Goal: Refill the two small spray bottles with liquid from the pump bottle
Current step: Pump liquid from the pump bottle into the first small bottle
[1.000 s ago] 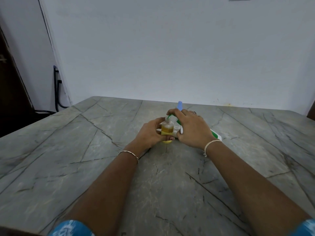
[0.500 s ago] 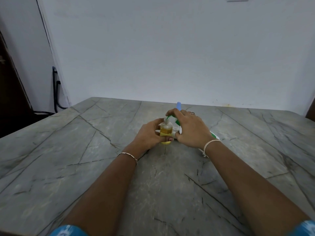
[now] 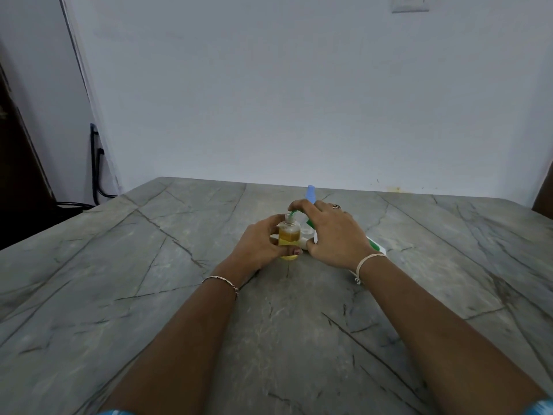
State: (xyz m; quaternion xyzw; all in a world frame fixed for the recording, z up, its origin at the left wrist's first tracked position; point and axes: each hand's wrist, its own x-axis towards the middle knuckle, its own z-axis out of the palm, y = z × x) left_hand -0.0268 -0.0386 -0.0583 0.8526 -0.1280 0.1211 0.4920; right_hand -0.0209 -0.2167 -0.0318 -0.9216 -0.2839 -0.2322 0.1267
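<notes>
Grey veined stone forms the desk (image 3: 149, 265). On it the left hand (image 3: 260, 244) curls round a small spray bottle (image 3: 288, 235) of clear plastic, upright, amber liquid inside, yellow base on the stone. The right hand (image 3: 335, 235) grips the white-and-green pump bottle (image 3: 375, 246), tilted, its long axis running from the right wrist toward the left hand, with its green spout (image 3: 294, 211) at the small neck. A pale blue tip (image 3: 310, 194) rises just beyond the right fingers.

On my feed, both forearms were bare up to blue sleeves (image 3: 538, 407) with a pale pattern, which only just showed at the bottom corners. The left wrist wore a thin metal chain bracelet (image 3: 221, 283). The right wrist carried a white thread band (image 3: 369, 260) with a knotted tail, and the right hand (image 3: 335, 235) bore a ring (image 3: 336, 206).
</notes>
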